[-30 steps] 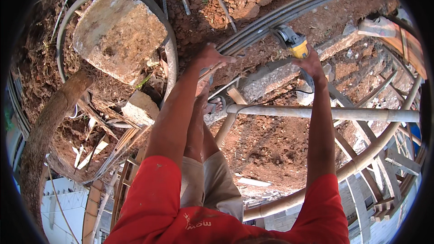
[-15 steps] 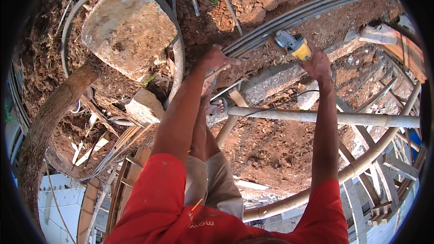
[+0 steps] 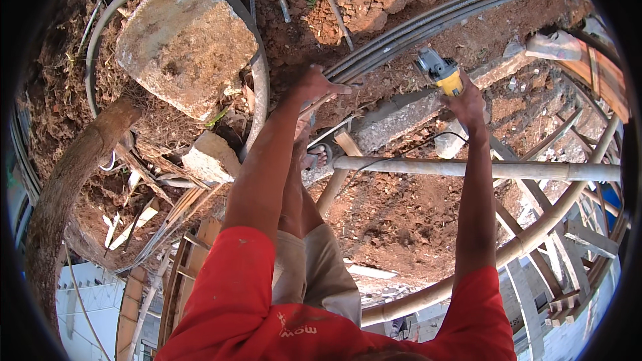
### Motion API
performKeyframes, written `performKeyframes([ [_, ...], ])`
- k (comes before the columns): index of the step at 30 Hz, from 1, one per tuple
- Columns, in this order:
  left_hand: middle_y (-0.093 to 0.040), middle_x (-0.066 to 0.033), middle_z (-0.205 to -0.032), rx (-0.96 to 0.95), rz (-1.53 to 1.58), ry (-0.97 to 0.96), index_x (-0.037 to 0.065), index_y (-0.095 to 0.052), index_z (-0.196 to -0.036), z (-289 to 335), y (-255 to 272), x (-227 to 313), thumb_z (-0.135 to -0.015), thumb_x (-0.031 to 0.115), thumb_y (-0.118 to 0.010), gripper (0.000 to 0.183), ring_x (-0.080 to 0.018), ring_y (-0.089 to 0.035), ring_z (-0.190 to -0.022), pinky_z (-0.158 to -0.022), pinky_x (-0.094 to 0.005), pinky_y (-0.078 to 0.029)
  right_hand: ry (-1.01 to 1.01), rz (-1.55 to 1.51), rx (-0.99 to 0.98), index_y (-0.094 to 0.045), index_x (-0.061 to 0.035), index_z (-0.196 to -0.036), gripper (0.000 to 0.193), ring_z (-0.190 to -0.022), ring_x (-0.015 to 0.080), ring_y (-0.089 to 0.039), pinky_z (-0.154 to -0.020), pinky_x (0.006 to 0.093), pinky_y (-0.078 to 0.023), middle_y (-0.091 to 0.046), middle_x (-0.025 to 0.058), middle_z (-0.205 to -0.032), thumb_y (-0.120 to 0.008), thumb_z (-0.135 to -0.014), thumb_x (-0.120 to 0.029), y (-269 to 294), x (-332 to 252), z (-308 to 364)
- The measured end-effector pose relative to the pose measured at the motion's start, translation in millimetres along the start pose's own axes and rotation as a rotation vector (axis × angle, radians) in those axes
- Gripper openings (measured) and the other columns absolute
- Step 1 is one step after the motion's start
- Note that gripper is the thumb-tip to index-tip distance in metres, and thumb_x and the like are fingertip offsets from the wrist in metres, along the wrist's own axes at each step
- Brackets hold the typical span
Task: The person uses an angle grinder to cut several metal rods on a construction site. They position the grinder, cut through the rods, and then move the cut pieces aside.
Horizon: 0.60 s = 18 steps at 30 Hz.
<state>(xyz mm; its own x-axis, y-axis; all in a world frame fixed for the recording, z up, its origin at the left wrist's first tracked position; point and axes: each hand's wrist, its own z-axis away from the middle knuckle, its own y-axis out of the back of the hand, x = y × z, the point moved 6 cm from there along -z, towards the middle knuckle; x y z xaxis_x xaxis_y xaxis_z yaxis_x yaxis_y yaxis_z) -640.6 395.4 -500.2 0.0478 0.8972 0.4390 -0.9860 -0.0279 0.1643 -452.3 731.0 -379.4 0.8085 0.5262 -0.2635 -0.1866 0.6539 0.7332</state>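
Note:
My right hand [image 3: 467,103] is closed round the yellow body of an angle grinder [image 3: 449,84]. The tool's grey head points up and left, a little apart from a bundle of long steel rods [image 3: 428,23]. At the left end of that bundle, my left hand [image 3: 314,85] grips the rods, its thumb stretched to the right. Its other fingers are partly hidden, so how many rods it holds is unclear. A black cord [image 3: 401,154] runs below the grinder. My sandalled foot [image 3: 318,155] stands just under the left hand.
A big stone block [image 3: 187,47] lies at upper left inside a curved pipe [image 3: 263,93], with a smaller stone [image 3: 211,158] below. A pole [image 3: 468,167] crosses at right, above a curved bamboo pole [image 3: 535,244]. A tree trunk [image 3: 73,174] rises at left.
The grinder and my right hand have shifted slightly right and toward me, and the grinder's head has turned, so its disc edge no longer shows. My left hand stays at the rods.

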Motion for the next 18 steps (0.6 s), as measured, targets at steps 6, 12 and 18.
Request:
performKeyframes([
  [6, -0.052, -0.0350, -0.146, 0.000, 0.085, -0.015, -0.017, -0.041, -0.145, -18.2, -10.9, -16.3, -0.055, 0.072, -0.091, 0.136, -0.0415, -0.057, -0.133, -0.113, -0.0444, -0.046, 0.037, -0.566, -0.063, -0.060, -0.0038, -0.131, 0.068, -0.093, 0.0145, -0.066, -0.083, 0.0314, -0.056, -0.070, 0.0037, -0.107, -0.084, -0.068, 0.001, -49.3, 37.3, -9.6],
  [12, -0.066, -0.0277, -0.131, 0.090, 0.057, -0.006, -0.011, -0.056, -0.135, -26.6, -13.2, -26.8, -0.055, 0.070, -0.092, 0.119, -0.0360, -0.067, -0.118, -0.104, -0.0415, -0.051, 0.042, -0.483, -0.080, -0.061, -0.0023, -0.129, 0.064, -0.089, 0.0133, -0.064, -0.081, 0.0302, -0.055, -0.070, 0.0041, -0.104, -0.083, -0.068, -0.004, -61.9, 28.5, -10.9],
  [18, -0.064, -0.0289, -0.134, 0.063, 0.067, 0.003, -0.012, -0.052, -0.139, -15.8, -8.5, -12.1, -0.054, 0.069, -0.092, 0.123, -0.0358, -0.065, -0.122, -0.107, -0.0420, -0.049, 0.129, -0.607, -0.041, -0.061, -0.0017, -0.127, 0.063, -0.088, 0.0146, -0.065, -0.080, 0.0310, -0.055, -0.071, 0.0058, -0.103, -0.084, -0.069, -0.007, -69.1, 47.7, -25.1],
])
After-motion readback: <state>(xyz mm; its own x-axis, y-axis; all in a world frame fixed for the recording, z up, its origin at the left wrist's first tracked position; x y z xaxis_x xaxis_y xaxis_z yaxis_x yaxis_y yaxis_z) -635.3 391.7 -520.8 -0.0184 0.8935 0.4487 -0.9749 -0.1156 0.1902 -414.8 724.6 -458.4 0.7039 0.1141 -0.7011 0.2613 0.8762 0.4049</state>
